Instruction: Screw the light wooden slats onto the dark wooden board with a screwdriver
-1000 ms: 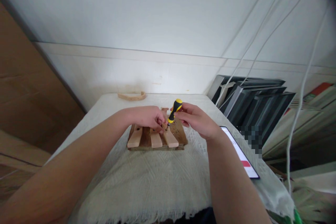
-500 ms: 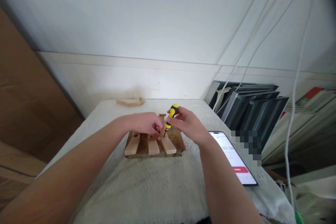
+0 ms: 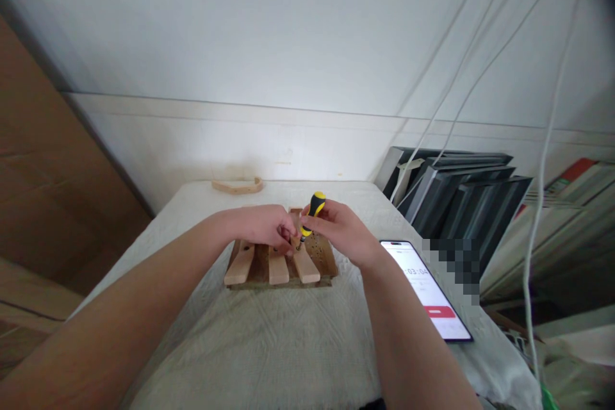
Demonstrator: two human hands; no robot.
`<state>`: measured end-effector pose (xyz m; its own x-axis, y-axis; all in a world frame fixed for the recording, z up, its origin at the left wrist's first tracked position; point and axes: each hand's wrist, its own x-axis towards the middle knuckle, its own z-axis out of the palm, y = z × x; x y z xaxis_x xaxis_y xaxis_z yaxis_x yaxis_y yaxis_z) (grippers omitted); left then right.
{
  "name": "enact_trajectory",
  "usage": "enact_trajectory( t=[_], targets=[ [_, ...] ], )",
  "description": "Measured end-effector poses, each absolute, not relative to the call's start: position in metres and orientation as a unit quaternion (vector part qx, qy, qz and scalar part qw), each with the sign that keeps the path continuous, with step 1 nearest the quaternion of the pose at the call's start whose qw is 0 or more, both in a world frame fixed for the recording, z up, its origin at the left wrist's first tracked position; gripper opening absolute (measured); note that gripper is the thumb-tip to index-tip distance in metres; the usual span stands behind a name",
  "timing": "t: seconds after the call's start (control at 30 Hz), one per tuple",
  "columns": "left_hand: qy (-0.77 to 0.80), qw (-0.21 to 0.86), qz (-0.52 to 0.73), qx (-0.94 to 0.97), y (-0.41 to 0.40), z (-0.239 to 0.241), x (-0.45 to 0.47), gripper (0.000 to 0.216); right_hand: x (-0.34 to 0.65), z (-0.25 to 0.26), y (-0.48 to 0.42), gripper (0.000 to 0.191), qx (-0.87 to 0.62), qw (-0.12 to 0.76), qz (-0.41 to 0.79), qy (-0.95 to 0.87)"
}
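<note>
A yellow and black screwdriver (image 3: 316,205) is in the fingers of my right hand (image 3: 343,229). It stands tilted, its tip down at a dark hole or screw on the rightmost pale wooden piece (image 3: 306,268). My left hand (image 3: 269,227) is closed beside that tip, its fingertips at the same wooden piece; what they pinch is hidden. Two similar wooden pieces, a middle one (image 3: 278,269) and a left one (image 3: 240,266), lie parallel on a brown wooden board (image 3: 324,256) with small holes. The far ends of the pieces are partly covered by my left hand.
A curved wooden piece (image 3: 237,188) lies at the table's back edge by the wall. To the right, a phone (image 3: 427,295) with a timer rests on the pale cloth (image 3: 307,346). Dark flat panels (image 3: 466,198) lean beyond it, and white cables (image 3: 538,205) hang down.
The screwdriver has turned in my right hand, showing more black on its handle. My right fingers have shifted slightly around it. My left hand stays nearly where it was.
</note>
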<state>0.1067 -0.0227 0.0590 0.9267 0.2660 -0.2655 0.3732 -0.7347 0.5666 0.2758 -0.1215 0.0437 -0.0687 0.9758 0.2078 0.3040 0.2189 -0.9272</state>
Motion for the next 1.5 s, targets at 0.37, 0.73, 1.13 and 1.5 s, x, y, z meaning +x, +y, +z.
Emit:
enact_trajectory(
  t=[0.37,0.73,1.13,1.5],
  targets=[
    [0.176,0.320,-0.076,0.928,-0.023,0.059,0.106,0.015,0.273,0.043,-0.118,0.028,-0.593,0.426,0.294,-0.617],
    [0.193,0.311,-0.091,0.926,-0.025,0.061,0.107,0.018,0.277,0.036,-0.115,0.034,-0.590,0.429,0.256,-0.634],
    [0.187,0.313,-0.089,0.927,-0.024,0.061,0.106,0.018,0.273,0.044,-0.119,0.026,-0.517,0.442,0.350,-0.644],
    [0.192,0.300,-0.094,0.930,-0.024,0.060,0.106,0.021,0.280,0.043,-0.120,0.030,-0.514,0.446,0.360,-0.638]
  ],
)
